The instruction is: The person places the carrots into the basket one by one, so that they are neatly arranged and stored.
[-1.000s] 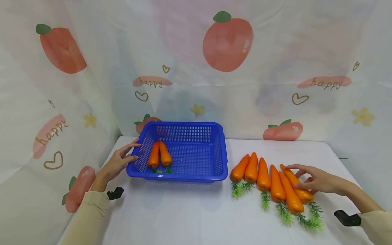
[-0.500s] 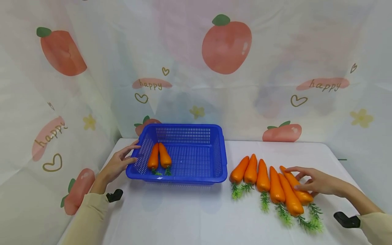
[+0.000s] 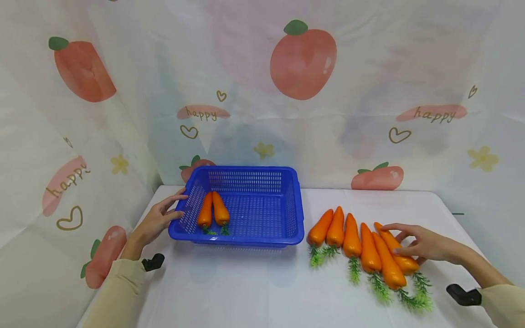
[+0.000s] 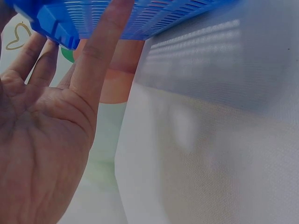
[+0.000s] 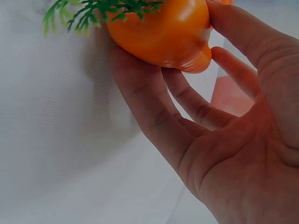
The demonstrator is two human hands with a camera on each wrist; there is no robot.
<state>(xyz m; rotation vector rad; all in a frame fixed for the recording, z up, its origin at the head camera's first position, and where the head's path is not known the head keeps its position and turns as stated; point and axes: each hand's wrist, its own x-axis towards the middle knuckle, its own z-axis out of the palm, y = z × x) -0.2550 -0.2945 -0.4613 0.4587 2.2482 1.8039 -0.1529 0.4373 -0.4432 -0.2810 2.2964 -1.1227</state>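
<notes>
My left hand (image 3: 153, 223) is at the left side of a blue plastic basket (image 3: 246, 239), fingertips touching its rim. In the left wrist view its fingers are mostly straight, reaching up to the blue wall. Inside the basket lie two carrots (image 3: 221, 210), side by side with leafy ends toward me. On the right, my right hand (image 3: 432, 243) holds the outermost carrot (image 3: 406, 265) of a row, thumb on one side and fingers along the other. The right wrist view shows this carrot's rounded thick end (image 5: 159, 35) between the fingers, low over the white cloth.
Several more carrots (image 3: 352, 234) with green tops lie in a slanting row between the basket and my right hand. A white cloth (image 3: 242, 287) covers the table. Behind and to the left hangs a printed curtain (image 3: 254, 68).
The whole head view has shifted slightly downward. Both hands, the basket and the carrots keep the same places relative to one another.
</notes>
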